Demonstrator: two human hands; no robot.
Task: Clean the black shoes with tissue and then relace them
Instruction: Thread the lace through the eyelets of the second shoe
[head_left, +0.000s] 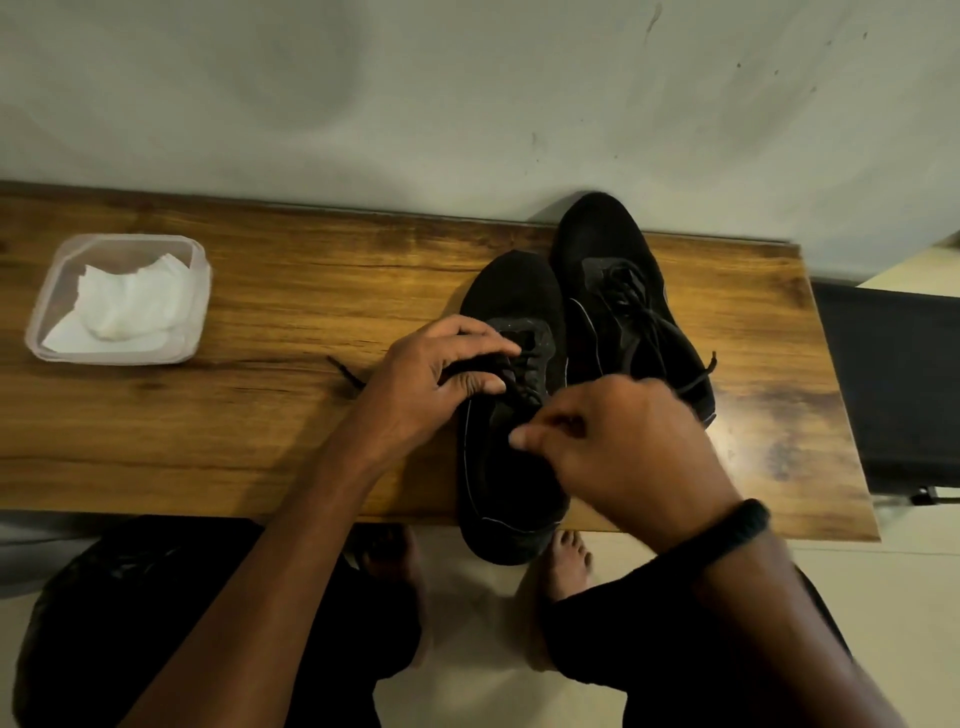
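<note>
Both hands, left hand (441, 374) and right hand (613, 441), pinch lace (511, 374); near shoe (511, 415) toes away.

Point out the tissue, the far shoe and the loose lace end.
tissue (124, 306): head view, crumpled middle.
far shoe (597, 234): head view, toe.
loose lace end (344, 373): head view, tip on table.

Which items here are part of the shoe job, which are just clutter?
In the job: near shoe, far shoe, lace, tissue in tub, left hand, right hand.
Lying about: dark chair, wristband.
</note>
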